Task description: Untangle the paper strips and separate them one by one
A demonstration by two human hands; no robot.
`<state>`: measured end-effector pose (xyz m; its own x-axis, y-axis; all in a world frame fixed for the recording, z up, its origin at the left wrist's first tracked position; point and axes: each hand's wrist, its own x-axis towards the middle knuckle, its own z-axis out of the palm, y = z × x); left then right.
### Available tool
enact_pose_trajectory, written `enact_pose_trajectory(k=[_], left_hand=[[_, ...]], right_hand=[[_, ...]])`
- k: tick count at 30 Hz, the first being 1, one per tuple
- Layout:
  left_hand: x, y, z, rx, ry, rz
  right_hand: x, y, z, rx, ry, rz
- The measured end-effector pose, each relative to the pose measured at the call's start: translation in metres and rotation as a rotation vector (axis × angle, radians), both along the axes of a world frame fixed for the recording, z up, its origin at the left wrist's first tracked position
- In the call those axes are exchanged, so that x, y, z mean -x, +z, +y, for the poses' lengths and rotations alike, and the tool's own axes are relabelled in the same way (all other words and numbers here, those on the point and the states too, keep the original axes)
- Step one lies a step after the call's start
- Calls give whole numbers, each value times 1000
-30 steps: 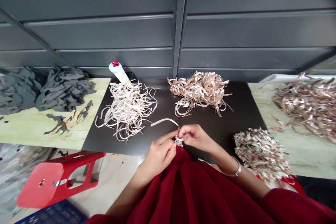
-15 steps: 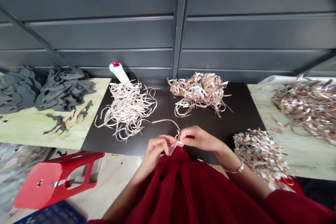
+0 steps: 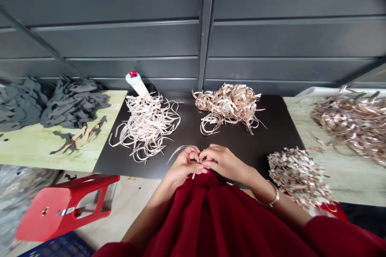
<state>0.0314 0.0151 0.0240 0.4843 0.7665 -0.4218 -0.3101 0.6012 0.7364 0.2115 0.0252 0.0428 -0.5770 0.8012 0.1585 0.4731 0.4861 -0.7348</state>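
Close together at the near edge of the black tabletop (image 3: 187, 128), my left hand (image 3: 184, 165) and my right hand (image 3: 221, 161) both pinch one thin pale strip (image 3: 181, 147). The strip curves over my left fingers, and a short end hangs below them. Its middle is hidden by my fingertips. Beyond my left hand lies a loose pile of cream strips (image 3: 149, 124). A tangled heap of rose-gold strips (image 3: 232, 104) lies beyond my right hand.
A bundle of short pieces (image 3: 298, 174) sits beside my right forearm. More shiny strips (image 3: 356, 120) lie far right. Grey cut pieces (image 3: 72, 100) cover the left table. A light blue-lidded container (image 3: 137, 83) stands at the back; a red stool (image 3: 60, 209) is lower left.
The strip's long end has swung from behind my fingers to the left, over my left hand. My left hand has turned and its fingers have moved closer to my right fingers.
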Motion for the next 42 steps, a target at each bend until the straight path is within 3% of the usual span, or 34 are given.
enact_pose_trajectory(k=[6, 10, 12, 17, 22, 31, 36, 42], left_hand=[[11, -2, -3, -20, -86, 38], [14, -1, -2, 32, -183, -69], [11, -1, 0, 30, -161, -104], [-1, 2, 4, -62, 41, -28], [-1, 4, 1, -6, -49, 42], [4, 4, -3, -20, -45, 91], [13, -2, -8, -38, -94, 113], [22, -2, -5, -51, -293, 174]], right_hand=[[-20, 1, 4, -8, 16, -28], [-22, 7, 7, 17, 62, -10], [-18, 9, 6, 18, 96, -3], [-14, 6, 5, 7, 94, -6], [-21, 5, 8, 37, 87, 29], [-34, 5, 10, 49, 84, 77], [-49, -3, 16, 82, 43, 99], [-55, -5, 21, 124, 16, 65]])
